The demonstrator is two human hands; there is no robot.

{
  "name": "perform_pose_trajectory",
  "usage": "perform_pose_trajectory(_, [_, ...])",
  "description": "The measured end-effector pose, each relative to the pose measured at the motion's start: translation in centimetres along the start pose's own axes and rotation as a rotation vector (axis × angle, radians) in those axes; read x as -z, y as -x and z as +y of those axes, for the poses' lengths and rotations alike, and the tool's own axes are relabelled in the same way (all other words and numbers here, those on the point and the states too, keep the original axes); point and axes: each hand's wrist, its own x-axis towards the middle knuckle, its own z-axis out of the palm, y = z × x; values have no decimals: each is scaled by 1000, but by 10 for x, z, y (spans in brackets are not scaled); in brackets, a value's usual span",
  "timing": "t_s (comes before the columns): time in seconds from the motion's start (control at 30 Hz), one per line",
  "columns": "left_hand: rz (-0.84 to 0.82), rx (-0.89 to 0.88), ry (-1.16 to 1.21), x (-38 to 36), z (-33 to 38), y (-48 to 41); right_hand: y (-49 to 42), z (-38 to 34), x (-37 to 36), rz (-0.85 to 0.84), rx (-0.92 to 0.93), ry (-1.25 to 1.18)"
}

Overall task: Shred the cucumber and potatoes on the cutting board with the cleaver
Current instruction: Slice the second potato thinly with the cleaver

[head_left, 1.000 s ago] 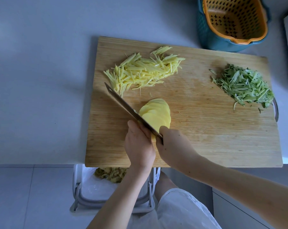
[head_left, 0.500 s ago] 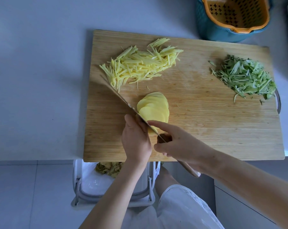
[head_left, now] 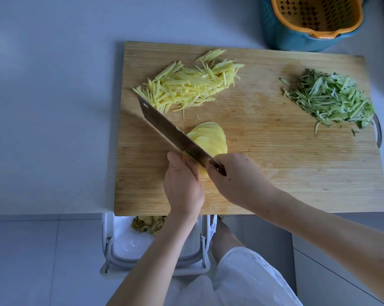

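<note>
Grips the cleaver (head_left: pixel 171 133) in the right hand (head_left: pixel 237 180), fingers wrapped round the dark handle just behind the blade. Angles the blade away and to the left across the cutting board (head_left: pixel 274 173), broad flat turned up toward the camera, far corner with its small hole just beside the near edge of the potato shreds (head_left: pixel 186 85). Cannot tell whether the cutting edge touches the wood.

Clamps the left hand (head_left: pixel 182 184) over the near end of the potato slices (head_left: pixel 210 138), fingers curled under, thumb out on the left, knuckles close against the blade. Slices fanned flat like overlapping cards in the board's left half, partly hidden by blade and hands.

Farther back on the board, a loose heap of pale yellow potato shreds. Well apart at the right end, a heap of green cucumber shreds (head_left: pixel 330 100), just beside the board's metal handle (head_left: pixel 379 133).

Board flat on the pale tabletop (head_left: pixel 49 107), near edge at the tabletop's front. Beyond the far right corner, an orange perforated basket (head_left: pixel 314 16) nested in a blue tub (head_left: pixel 296 40). Down on the floor (head_left: pixel 21 261), under the board's near edge, a plastic-lined bin (head_left: pixel 106 239) with peelings (head_left: pixel 147 224) in it. At the bottom, a white garment (head_left: pixel 241 279).
</note>
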Motion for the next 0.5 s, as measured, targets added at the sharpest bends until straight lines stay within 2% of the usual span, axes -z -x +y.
perform_pose_trajectory(0.13, [26, -25, -17, -1, -1, -1, 18, -4, 20, 95, 42, -24])
perform_pose_trajectory(0.33, [22, -25, -37, -3, -6, 0, 38, -4, 27, -9, -42, -55])
perform_pose_trajectory(0.5, [42, -43, -55, -4, -6, 0, 40, -4, 23, -25, -62, -55])
